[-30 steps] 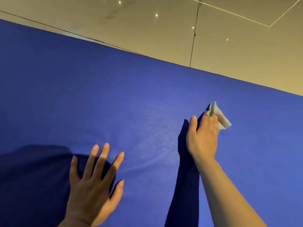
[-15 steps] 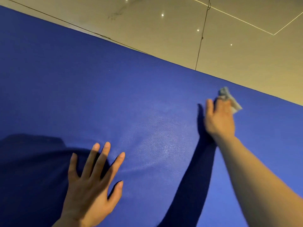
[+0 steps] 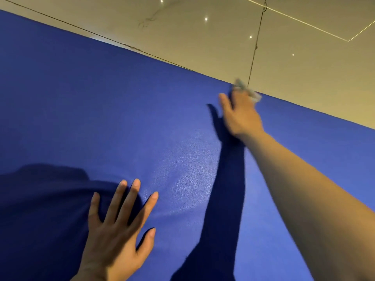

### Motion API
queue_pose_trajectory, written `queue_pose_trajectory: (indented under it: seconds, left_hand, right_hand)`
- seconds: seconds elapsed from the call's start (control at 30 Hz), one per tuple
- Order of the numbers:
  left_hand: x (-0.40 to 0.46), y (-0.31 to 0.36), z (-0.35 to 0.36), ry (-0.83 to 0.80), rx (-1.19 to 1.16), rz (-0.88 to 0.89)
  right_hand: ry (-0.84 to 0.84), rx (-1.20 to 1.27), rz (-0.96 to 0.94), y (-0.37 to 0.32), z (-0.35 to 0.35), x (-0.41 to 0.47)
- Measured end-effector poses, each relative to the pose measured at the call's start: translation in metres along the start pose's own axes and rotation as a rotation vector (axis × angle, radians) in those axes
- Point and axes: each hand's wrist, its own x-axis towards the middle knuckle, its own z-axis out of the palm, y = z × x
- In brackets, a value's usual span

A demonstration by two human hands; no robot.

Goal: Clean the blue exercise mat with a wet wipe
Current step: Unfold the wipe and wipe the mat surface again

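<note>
Head view, right hand (image 3: 241, 114) outstretched pressing wet wipe (image 3: 246, 90), left hand (image 3: 119, 226) splayed flat

mat (image 3: 101, 102) deep blue, fine pebbled grain; wipe (image 3: 246, 90) pale grey-white; floor tiles (image 3: 203, 37) glossy beige, thin dark joints.

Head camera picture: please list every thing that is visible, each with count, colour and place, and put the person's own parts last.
Blue padded exercise mat: one, blue, fills most of the picture.
Crumpled pale wet wipe: one, whitish grey, blurred, at the mat's far edge, under the right fingers.
Glossy tiled floor: one, beige with dark joints, beyond the mat.
Left hand: one, fingers spread, flat on the mat, lower left.
Right hand: one, arm stretched out, holds the wipe; the exact grip is hidden.
</note>
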Motion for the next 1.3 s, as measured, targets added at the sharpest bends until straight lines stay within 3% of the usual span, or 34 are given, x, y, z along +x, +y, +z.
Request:
queue_pose_trajectory:
  seconds: [0.13,0.2,0.3,0.53,0.63,0.8,0.87,0.93,1.1,1.17,1.23,1.3]
  left_hand:
    - [0.0,-0.002,0.0,-0.029,-0.021,-0.015]
    - [-0.001,0.0,0.0,0.014,-0.014,0.0]
    - [0.0,0.003,-0.001,0.053,-0.028,-0.001]
    - [0.001,0.0,-0.002,0.059,0.002,0.025]
    - [0.0,0.002,-0.003,0.051,-0.013,0.019]
    - [0.004,0.0,-0.003,0.063,-0.05,0.011]
    - [0.004,-0.002,-0.003,0.055,-0.038,0.018]
    - [0.003,-0.002,-0.003,0.034,-0.041,0.021]
    - [0.001,-0.002,-0.005,-0.02,-0.073,-0.003]
    - [0.003,-0.003,-0.009,-0.053,-0.06,0.009]
    - [0.004,-0.004,-0.012,-0.142,-0.047,0.023]
    - [0.006,-0.006,-0.013,-0.203,-0.052,0.009]
  right_hand:
    - [0.08,-0.061,0.363,0.06,-0.043,0.002]
    - [0.069,-0.052,0.421,0.062,-0.046,-0.001]
    - [0.054,-0.025,0.286,0.03,-0.029,0.004]
    - [-0.205,0.034,-0.215,-0.079,0.038,-0.006]
    - [-0.176,-0.089,-0.161,-0.052,0.018,-0.013]
    - [0.03,-0.06,0.291,0.018,-0.024,-0.04]
    - [0.073,0.016,0.381,0.019,-0.019,-0.052]
    - [0.041,0.04,0.329,0.002,-0.005,-0.066]
    - [-0.246,0.041,-0.134,-0.061,0.028,-0.13]
    - [-0.232,0.042,-0.203,-0.056,0.031,-0.149]
    - [-0.112,0.095,-0.14,-0.03,0.023,-0.157]
    - [-0.007,0.046,0.061,0.002,0.009,-0.161]
